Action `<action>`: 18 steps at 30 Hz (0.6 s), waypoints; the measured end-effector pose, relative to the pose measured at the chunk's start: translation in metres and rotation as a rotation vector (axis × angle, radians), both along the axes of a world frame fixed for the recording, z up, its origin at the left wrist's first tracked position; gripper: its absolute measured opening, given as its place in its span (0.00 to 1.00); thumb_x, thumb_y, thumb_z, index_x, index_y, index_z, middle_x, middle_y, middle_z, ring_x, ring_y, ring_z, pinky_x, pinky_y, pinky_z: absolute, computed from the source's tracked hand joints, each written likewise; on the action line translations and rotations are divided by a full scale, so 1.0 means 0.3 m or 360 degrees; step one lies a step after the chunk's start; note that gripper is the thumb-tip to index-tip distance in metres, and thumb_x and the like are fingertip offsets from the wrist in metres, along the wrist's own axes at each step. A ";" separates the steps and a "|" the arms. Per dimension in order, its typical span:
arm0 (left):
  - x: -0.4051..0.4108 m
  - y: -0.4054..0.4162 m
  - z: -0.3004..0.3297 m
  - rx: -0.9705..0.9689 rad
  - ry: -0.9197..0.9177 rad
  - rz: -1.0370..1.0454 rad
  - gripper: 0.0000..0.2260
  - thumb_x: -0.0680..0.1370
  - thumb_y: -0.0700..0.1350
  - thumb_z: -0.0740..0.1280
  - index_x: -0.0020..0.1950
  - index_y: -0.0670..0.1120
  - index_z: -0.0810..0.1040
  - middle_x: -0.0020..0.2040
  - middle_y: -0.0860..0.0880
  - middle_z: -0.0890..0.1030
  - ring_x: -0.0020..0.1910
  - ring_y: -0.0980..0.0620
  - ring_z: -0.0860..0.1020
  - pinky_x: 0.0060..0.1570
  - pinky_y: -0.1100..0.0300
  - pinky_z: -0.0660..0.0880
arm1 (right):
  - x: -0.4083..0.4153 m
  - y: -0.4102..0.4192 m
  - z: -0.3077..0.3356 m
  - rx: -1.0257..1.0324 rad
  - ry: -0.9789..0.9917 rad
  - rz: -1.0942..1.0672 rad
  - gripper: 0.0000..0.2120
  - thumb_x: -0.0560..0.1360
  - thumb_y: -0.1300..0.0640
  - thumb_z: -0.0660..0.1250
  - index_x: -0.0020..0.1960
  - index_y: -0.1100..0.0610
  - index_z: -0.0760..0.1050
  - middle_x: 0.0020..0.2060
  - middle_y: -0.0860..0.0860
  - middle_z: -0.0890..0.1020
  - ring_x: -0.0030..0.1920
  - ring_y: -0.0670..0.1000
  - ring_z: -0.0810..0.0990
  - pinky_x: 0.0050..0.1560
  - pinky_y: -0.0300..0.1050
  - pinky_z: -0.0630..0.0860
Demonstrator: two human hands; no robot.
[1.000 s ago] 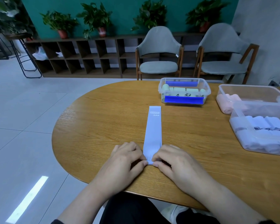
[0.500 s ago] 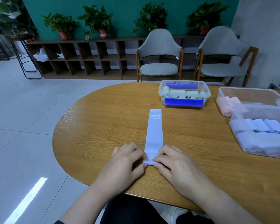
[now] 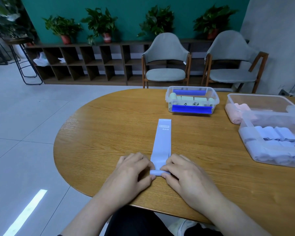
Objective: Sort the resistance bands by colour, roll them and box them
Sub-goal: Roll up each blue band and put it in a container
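Your left hand (image 3: pixel 131 169) and right hand (image 3: pixel 184 174) rested side by side on the wooden counter (image 3: pixel 109 133), fingers (image 3: pixel 151 167) curled and pinching the near end of a pale lilac resistance band (image 3: pixel 162 143). Between your fingertips that end was turned over into a small roll, thumbs tucked against its near side. Beyond your fingers the band lay flat and straight, its printed label at the far end. Farther past it and to the right of your fingers sat a clear box (image 3: pixel 192 101) with blue clip handles, holding pale green rolls. Well right of your right hand stood two more clear boxes, touching or overlapping: the nearer box (image 3: pixel 269 159) held lilac rolls, the farther box (image 3: pixel 255 99) held pink rolls at its left wall.
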State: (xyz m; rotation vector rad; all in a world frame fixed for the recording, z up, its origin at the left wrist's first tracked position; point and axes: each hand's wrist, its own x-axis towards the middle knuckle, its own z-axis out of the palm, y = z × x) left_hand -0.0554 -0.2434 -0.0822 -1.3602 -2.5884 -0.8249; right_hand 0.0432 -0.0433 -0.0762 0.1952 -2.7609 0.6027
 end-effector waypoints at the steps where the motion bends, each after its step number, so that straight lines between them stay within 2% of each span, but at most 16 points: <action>1: 0.000 0.000 0.000 -0.0005 0.0004 -0.0006 0.09 0.78 0.61 0.63 0.54 0.60 0.77 0.53 0.64 0.74 0.57 0.63 0.71 0.63 0.58 0.64 | 0.000 -0.001 0.000 0.0008 -0.0010 0.0000 0.18 0.80 0.40 0.52 0.52 0.45 0.79 0.46 0.40 0.72 0.49 0.45 0.74 0.48 0.47 0.75; 3: -0.001 -0.001 0.000 -0.0014 0.0007 -0.0010 0.10 0.79 0.61 0.61 0.55 0.59 0.78 0.53 0.64 0.73 0.57 0.63 0.71 0.63 0.58 0.64 | 0.002 0.000 0.000 -0.0009 -0.0006 -0.0005 0.17 0.80 0.41 0.55 0.53 0.45 0.79 0.46 0.40 0.73 0.49 0.44 0.74 0.49 0.46 0.75; 5: -0.001 -0.001 -0.001 -0.0015 0.0007 -0.0009 0.12 0.80 0.61 0.59 0.55 0.59 0.78 0.53 0.65 0.73 0.57 0.64 0.71 0.64 0.58 0.64 | 0.003 0.003 0.000 -0.0039 -0.0002 -0.0010 0.11 0.78 0.42 0.61 0.54 0.45 0.78 0.47 0.39 0.74 0.51 0.44 0.74 0.50 0.45 0.74; 8: 0.000 -0.001 -0.002 -0.0014 0.0011 -0.0012 0.13 0.81 0.61 0.57 0.55 0.59 0.79 0.53 0.66 0.72 0.57 0.65 0.70 0.64 0.58 0.63 | 0.003 0.005 0.000 -0.0052 0.0016 0.0000 0.06 0.77 0.45 0.68 0.52 0.45 0.78 0.47 0.39 0.73 0.50 0.42 0.73 0.48 0.44 0.74; 14: -0.002 -0.002 -0.001 0.0005 0.0006 -0.0024 0.11 0.78 0.60 0.63 0.55 0.59 0.78 0.55 0.66 0.74 0.58 0.65 0.71 0.64 0.58 0.63 | 0.004 0.003 -0.003 -0.0004 0.0022 -0.0030 0.16 0.78 0.40 0.56 0.50 0.46 0.80 0.45 0.39 0.71 0.49 0.42 0.71 0.46 0.43 0.74; 18: 0.000 -0.002 0.001 0.0004 0.0018 -0.0013 0.12 0.79 0.60 0.60 0.55 0.59 0.79 0.54 0.66 0.73 0.58 0.66 0.70 0.64 0.62 0.61 | 0.003 0.005 -0.002 -0.0041 0.0001 -0.0036 0.11 0.77 0.41 0.62 0.53 0.45 0.77 0.48 0.38 0.74 0.52 0.41 0.72 0.50 0.42 0.73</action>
